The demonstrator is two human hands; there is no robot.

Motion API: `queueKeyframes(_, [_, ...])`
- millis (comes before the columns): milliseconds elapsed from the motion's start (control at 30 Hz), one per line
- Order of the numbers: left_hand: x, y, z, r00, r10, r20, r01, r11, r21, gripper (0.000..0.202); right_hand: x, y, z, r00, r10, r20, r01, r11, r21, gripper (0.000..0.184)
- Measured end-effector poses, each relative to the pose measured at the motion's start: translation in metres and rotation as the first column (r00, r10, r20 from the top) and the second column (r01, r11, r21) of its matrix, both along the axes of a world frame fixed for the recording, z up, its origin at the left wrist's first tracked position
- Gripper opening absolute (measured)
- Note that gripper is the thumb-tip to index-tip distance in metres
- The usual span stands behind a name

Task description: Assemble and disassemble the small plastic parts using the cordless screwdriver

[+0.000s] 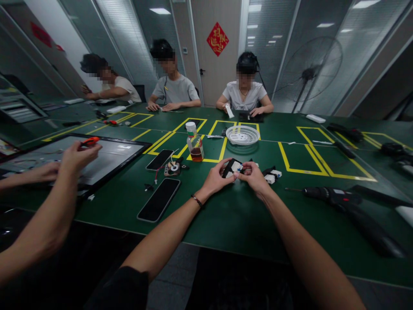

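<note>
Held between both hands above the green table is a small black-and-white part with a bit of blue; its exact kind I cannot make out. My left hand grips it by its left side, fingers curled round the black edge. On the right, the thumb and fingers of my right hand pinch its white portion. Just beyond my right hand lies another black-and-white piece on the table. Left of my hands sits a small motor-like part with wires, near two dark phones, one closer and one farther.
A bottle of dark liquid and a white plastic basket stand beyond my hands. To the right lies a cordless drill. At left, a co-worker's hand holds an orange tool over a large panel. Several people sit opposite.
</note>
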State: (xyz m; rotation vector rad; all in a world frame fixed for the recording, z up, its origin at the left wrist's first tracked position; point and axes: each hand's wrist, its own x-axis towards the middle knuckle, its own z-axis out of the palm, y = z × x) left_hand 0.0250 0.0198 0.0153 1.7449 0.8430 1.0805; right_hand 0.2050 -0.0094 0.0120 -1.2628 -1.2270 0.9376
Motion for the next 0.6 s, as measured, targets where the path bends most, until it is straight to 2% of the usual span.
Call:
queueKeyframes(167, [-0.002,-0.005,0.006,0.996,0.065,-0.065,-0.06,0.995,0.08,0.072,-0.002,-0.004,0.008,0.999,0.019,-0.03,-0.018,0.999,0.036,0.052])
queueKeyframes(300, [-0.001,-0.005,0.004,0.998,0.038,-0.048,-0.034,0.996,0.079,0.072,-0.002,-0.008,0.014,0.997,0.042,-0.068,-0.041,0.999,0.016,0.048])
queueKeyframes(467, [0.01,0.0,-0.007,0.99,-0.033,0.135,0.042,0.997,-0.063,0.068,-0.007,-0.007,0.013,0.971,0.005,-0.241,-0.032,0.993,-0.111,0.046])
queueKeyframes(600, [0.015,0.003,-0.012,0.973,-0.056,0.225,0.103,0.974,-0.2,0.064,-0.014,-0.008,0.013,0.968,-0.029,-0.249,0.021,0.999,-0.038,0.044])
